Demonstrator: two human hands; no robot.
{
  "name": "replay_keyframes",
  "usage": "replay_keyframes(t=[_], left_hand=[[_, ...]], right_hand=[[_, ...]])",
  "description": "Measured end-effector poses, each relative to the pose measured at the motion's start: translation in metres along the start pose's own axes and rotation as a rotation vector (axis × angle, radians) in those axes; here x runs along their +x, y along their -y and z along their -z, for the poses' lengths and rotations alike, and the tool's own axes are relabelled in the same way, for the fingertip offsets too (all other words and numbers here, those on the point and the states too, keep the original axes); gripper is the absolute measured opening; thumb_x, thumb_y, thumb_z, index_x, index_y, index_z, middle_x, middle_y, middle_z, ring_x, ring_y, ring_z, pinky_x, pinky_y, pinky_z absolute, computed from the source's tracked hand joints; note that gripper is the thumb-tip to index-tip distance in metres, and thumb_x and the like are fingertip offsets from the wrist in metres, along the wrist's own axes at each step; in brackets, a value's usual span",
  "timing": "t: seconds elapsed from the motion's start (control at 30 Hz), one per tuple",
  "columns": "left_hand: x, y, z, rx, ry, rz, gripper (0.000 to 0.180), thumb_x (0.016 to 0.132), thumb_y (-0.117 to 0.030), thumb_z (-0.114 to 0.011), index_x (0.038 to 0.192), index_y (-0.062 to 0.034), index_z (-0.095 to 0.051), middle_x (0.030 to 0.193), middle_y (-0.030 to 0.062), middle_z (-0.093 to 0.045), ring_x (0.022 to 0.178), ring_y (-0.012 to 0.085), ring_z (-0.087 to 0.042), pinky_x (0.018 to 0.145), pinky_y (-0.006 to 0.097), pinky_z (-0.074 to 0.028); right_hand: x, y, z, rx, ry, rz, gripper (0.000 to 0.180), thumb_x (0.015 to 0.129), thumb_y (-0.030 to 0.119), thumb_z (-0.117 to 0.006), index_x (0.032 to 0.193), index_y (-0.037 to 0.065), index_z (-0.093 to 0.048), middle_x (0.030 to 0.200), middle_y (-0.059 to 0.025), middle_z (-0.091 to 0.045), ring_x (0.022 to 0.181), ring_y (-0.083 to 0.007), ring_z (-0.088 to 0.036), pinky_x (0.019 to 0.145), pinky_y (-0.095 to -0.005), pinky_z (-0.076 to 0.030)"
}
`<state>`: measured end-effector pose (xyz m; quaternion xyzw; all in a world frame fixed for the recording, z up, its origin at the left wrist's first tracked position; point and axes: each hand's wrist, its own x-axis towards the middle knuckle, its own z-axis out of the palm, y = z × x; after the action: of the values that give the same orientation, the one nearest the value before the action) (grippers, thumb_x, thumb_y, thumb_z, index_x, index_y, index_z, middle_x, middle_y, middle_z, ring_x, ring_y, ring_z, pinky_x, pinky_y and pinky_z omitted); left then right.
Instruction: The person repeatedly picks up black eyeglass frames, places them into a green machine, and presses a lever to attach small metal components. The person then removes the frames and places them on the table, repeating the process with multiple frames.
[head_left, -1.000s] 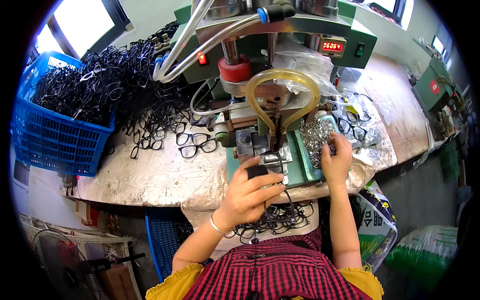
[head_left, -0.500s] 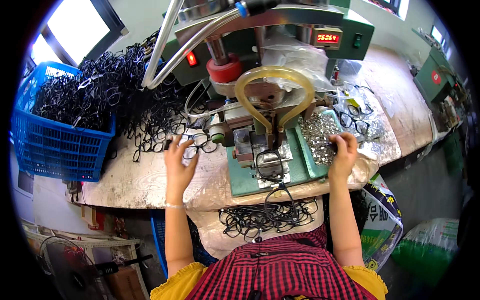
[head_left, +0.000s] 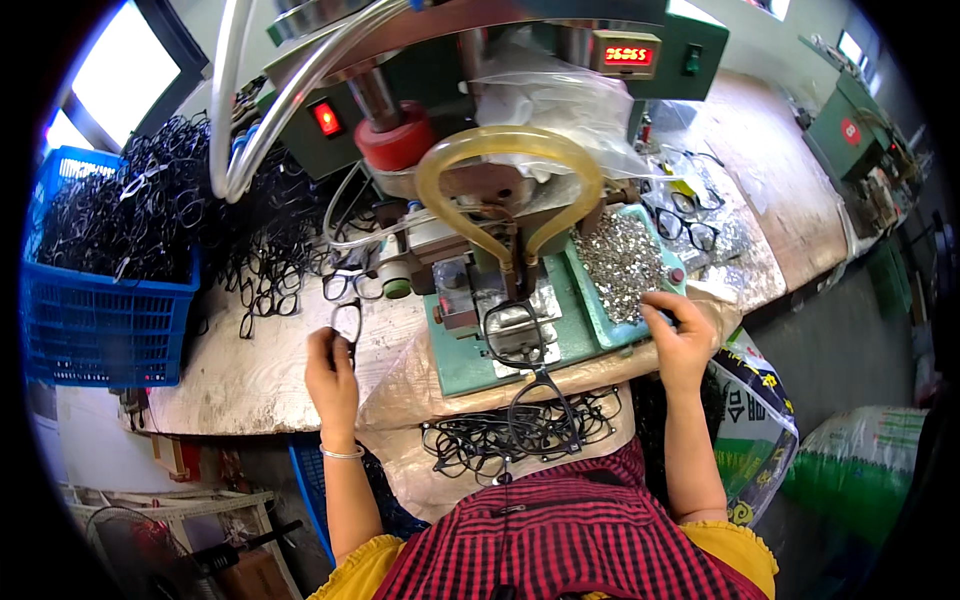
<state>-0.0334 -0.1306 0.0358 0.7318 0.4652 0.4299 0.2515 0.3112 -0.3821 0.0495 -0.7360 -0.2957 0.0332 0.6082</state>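
Grasping a black plastic spectacle frame (head_left: 357,328) firmly in the grip of the bare left hand (head_left: 331,385), over the left side of the pale wooden table (head_left: 230,390). Across to the right, curling the bare right hand (head_left: 686,345) beside the near right corner of a shallow pale-green tray (head_left: 590,305) heaped with small silvery metal parts (head_left: 615,262). Impossible to tell about a part in that grip! Note, at centre, another black spectacle frame (head_left: 541,378) at the green metal press (head_left: 445,370), reaching past the near edge.
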Motion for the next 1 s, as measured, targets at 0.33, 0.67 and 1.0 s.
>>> replay_keyframes(t=[0.33,0.67,1.0], left_hand=[[-0.005,-0.013,-0.055,-0.634,-0.099,0.197,0.012,0.099,-0.009,-0.061,0.094,-0.0082,-0.050,0.078,-0.0032,-0.051,0.063,0.0045,-0.046,0.053,0.020,-0.038],[-0.003,-0.139,-0.017,-0.956,-0.069,-0.408,0.020,0.104,-0.009,-0.046,0.120,-0.0013,-0.056,0.115,0.0159,-0.063,0.098,0.0229,-0.062,0.082,0.036,-0.054],[0.022,-0.183,-0.022,-0.667,-0.091,-0.513,0.014,0.096,0.000,-0.057,0.109,0.0060,-0.059,0.108,0.0183,-0.063,0.095,0.0225,-0.064,0.082,0.036,-0.058]], right_hand=[[0.013,0.080,-0.092,0.431,0.219,0.119,0.032,0.081,0.000,-0.070,0.112,-0.003,-0.062,0.089,-0.0084,-0.072,0.090,-0.0156,-0.068,0.085,-0.0305,-0.051],[0.004,0.097,-0.096,0.669,0.338,-0.004,0.047,0.087,0.000,-0.068,0.128,-0.006,-0.048,0.095,-0.0069,-0.073,0.095,-0.0106,-0.066,0.090,-0.0275,-0.048],[0.008,0.098,-0.096,0.756,0.438,-0.068,0.048,0.088,0.001,-0.066,0.131,-0.006,-0.044,0.094,-0.0070,-0.073,0.094,-0.0110,-0.065,0.092,-0.0256,-0.046]])
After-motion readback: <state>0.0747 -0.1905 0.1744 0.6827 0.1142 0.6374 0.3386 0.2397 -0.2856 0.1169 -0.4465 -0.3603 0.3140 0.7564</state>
